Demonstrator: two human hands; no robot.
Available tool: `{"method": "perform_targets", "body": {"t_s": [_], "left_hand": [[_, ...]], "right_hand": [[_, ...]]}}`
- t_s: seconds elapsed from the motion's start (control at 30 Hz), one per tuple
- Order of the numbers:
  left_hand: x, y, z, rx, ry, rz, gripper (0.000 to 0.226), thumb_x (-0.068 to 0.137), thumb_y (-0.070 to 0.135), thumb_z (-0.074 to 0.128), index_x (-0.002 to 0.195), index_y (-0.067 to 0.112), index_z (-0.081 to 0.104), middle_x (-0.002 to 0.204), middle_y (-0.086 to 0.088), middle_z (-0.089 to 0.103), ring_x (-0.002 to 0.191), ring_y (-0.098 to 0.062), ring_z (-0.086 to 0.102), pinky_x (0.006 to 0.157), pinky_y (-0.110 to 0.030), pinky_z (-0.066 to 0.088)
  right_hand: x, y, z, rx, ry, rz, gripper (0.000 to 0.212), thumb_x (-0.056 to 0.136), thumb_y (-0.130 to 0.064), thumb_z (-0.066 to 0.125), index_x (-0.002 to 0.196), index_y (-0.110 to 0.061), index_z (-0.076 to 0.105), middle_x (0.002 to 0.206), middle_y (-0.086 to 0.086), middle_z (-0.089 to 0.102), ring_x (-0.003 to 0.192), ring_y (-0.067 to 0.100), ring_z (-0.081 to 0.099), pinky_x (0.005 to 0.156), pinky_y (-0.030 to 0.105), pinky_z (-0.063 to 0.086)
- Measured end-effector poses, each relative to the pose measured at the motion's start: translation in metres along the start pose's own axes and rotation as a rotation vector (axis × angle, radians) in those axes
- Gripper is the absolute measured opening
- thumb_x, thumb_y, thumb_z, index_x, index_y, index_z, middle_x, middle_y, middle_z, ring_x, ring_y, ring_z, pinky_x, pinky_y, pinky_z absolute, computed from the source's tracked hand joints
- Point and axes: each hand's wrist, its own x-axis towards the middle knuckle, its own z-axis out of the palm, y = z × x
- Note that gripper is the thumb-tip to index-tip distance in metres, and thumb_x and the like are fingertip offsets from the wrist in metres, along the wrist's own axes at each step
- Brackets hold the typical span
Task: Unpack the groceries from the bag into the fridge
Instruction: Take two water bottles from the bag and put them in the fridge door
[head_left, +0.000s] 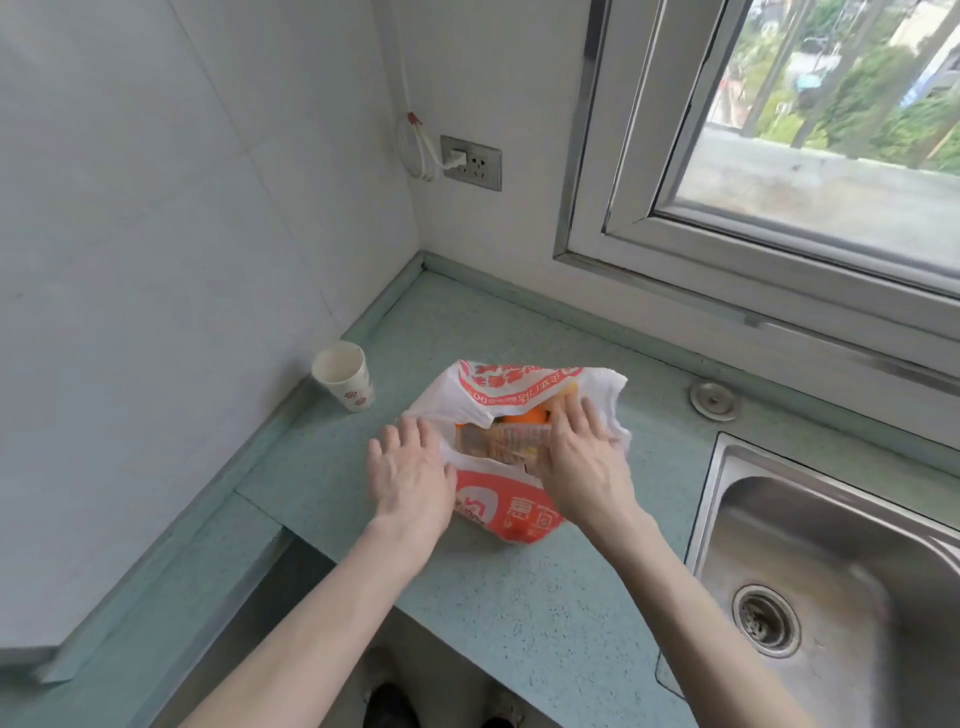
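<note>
**Bag open on the counter, nothing out yet**

The bag (498, 467), thin white plastic with orange print, lies on the green counter (519, 597) between the paper cup (345, 376) and the sink (831, 571). Its mouth gapes upward, and through it you can see a clear packet (498, 439) with something orange (524, 415) behind it.

Your left hand (410, 475) rests flat on the left edge of the bag, fingers straight and spread, gripping nothing. Your right hand (582, 457) reaches into the right side of the mouth, fingers laid over the packet and the plastic; they look extended rather than curled, so I judge it is pressing the opening wide, not yet grasping anything.

No fridge is in view, so you will have to carry each item away from here.

Watch these risks:
- The plastic is flimsy. If you lift the packet while your left hand lets go, the bag will likely come up with it and tip the rest out.
- Anything round in there could roll towards the sink or off the front edge just below your arms.
- The cup stands near your left hand; a wide sweep could knock it over.
</note>
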Motion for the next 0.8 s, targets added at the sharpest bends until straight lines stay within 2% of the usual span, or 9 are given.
{"method": "perform_targets", "body": {"t_s": [0.13,0.27,0.33,0.4,0.47,0.53,0.63,0.7,0.8], "left_hand": [[-0.004,0.003,-0.019,-0.062,0.134,0.018,0.042,0.105,0.044,0.041,0.132,0.012,0.051,0.128,-0.010,0.058,0.115,-0.026,0.054,0.095,-0.039,0.045],[0.015,0.026,-0.027,-0.319,0.404,0.355,0.015,0.097,0.026,0.058,0.106,0.014,0.060,0.106,-0.008,0.060,0.098,-0.026,0.058,0.082,-0.040,0.051],[0.030,0.037,-0.025,-0.473,0.301,0.512,0.013,0.099,0.023,0.054,0.103,0.013,0.062,0.103,-0.006,0.061,0.098,-0.027,0.060,0.078,-0.040,0.052],[0.045,0.043,-0.022,-0.602,0.038,0.524,0.019,0.103,0.025,0.046,0.102,0.014,0.062,0.104,-0.006,0.065,0.100,-0.028,0.063,0.079,-0.043,0.053],[0.062,0.043,-0.012,-0.617,-0.096,0.485,0.022,0.105,0.024,0.043,0.107,0.015,0.063,0.111,-0.005,0.067,0.104,-0.030,0.065,0.084,-0.047,0.054],[0.074,0.037,0.001,-0.559,-0.047,0.463,0.026,0.104,0.023,0.045,0.124,0.017,0.062,0.129,-0.002,0.064,0.119,-0.028,0.060,0.095,-0.046,0.052],[0.081,0.018,0.018,-0.363,-0.118,0.415,0.059,0.102,0.032,0.050,0.158,0.020,0.033,0.161,-0.003,0.041,0.144,-0.026,0.044,0.116,-0.045,0.040],[0.081,0.005,0.028,-0.252,-0.171,0.346,0.075,0.101,0.041,0.052,0.164,0.024,0.015,0.166,-0.002,0.034,0.140,-0.031,0.050,0.113,-0.045,0.044],[0.082,-0.010,0.039,-0.276,-0.106,0.316,0.089,0.094,0.048,0.060,0.163,0.030,0.007,0.161,-0.002,0.043,0.135,-0.031,0.056,0.110,-0.044,0.046]], "right_hand": [[0.010,0.006,-0.014,-0.031,0.067,0.067,0.046,0.103,-0.032,0.045,0.146,-0.017,0.039,0.148,0.004,0.048,0.136,0.027,0.047,0.102,0.043,0.047],[0.013,-0.007,-0.018,-0.030,0.084,0.018,0.030,0.104,-0.028,0.047,0.133,-0.021,0.053,0.137,-0.004,0.056,0.132,0.020,0.049,0.092,0.040,0.050],[0.018,-0.005,-0.016,0.002,0.067,-0.024,0.022,0.102,-0.020,0.048,0.122,-0.019,0.058,0.126,-0.003,0.059,0.127,0.019,0.049,0.088,0.037,0.050],[0.025,0.000,-0.011,0.105,0.017,-0.074,0.024,0.098,-0.009,0.049,0.117,-0.017,0.062,0.119,-0.001,0.062,0.121,0.021,0.055,0.087,0.034,0.047],[0.033,0.007,-0.007,0.237,-0.056,-0.075,0.040,0.097,-0.003,0.048,0.130,-0.018,0.064,0.130,0.002,0.064,0.126,0.023,0.057,0.095,0.032,0.047],[0.040,0.011,-0.005,0.302,-0.115,-0.071,0.050,0.100,-0.008,0.048,0.146,-0.025,0.051,0.149,-0.003,0.052,0.139,0.024,0.048,0.109,0.038,0.043],[0.049,0.024,-0.002,0.036,-0.092,-0.098,0.063,0.100,-0.036,0.054,0.156,-0.036,0.026,0.166,-0.006,0.023,0.154,0.031,0.021,0.120,0.056,0.029],[0.051,0.032,-0.003,-0.130,-0.086,-0.068,0.081,0.098,-0.054,0.053,0.163,-0.034,0.009,0.173,-0.002,0.001,0.159,0.030,-0.004,0.125,0.055,0.015],[0.056,0.038,-0.003,-0.231,-0.053,-0.011,0.096,0.094,-0.068,0.049,0.164,-0.035,-0.008,0.172,-0.002,-0.018,0.158,0.028,-0.020,0.122,0.061,0.010]]}}
